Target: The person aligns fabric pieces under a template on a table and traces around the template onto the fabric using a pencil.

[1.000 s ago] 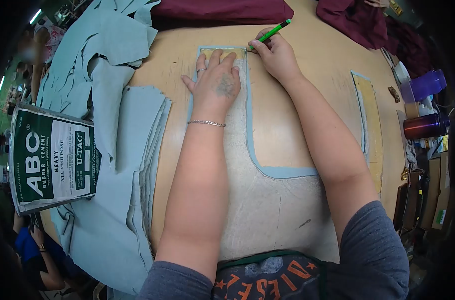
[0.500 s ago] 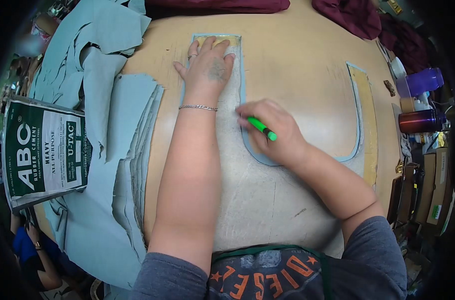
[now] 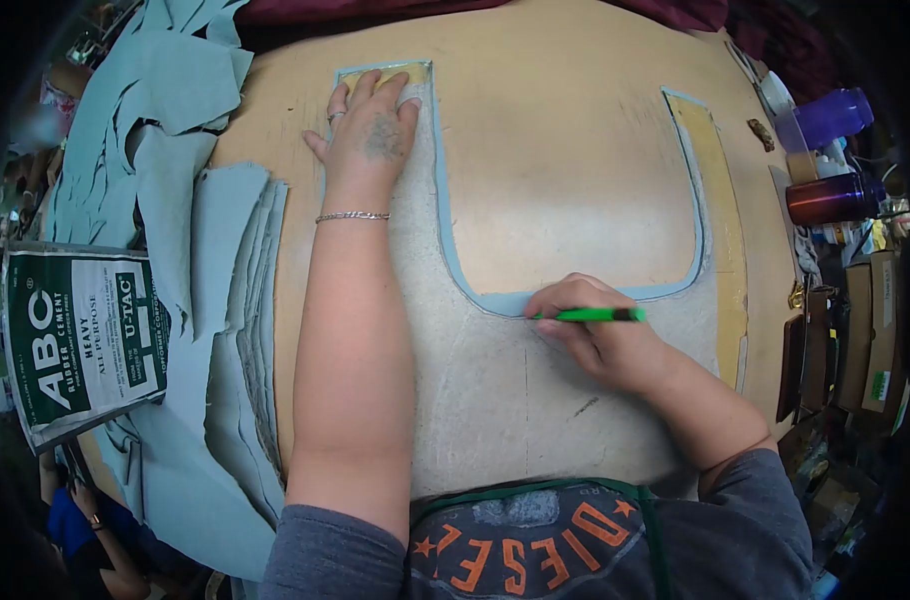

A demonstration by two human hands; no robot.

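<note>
A large grey U-shaped template [image 3: 475,410] lies flat before me, with yellowish strips along its ends and right side. A thin light-blue border of sheet material [image 3: 447,240] shows from under its inner edge. Fingers spread, my left hand [image 3: 370,135] presses down on the top of the template's left arm. My right hand [image 3: 610,345] grips a green pen [image 3: 610,314], its tip end at the bottom of the inner curve, where template and blue border meet. The fingers partly hide the tip.
Stacked blue leather-like sheets [image 3: 235,220] and cut scraps [image 3: 180,85] cover the left side. A rubber cement can [image 3: 85,340] stands there. At right are a purple cup [image 3: 825,120], a dark tumbler [image 3: 830,198] and boxes [image 3: 880,330]. Another person's arm [image 3: 115,560] shows at lower left.
My right hand has carried the pen down along the inner edge, from the left arm to the bottom of the curve. The left hand stays on the template while the whole view shifts slightly.
</note>
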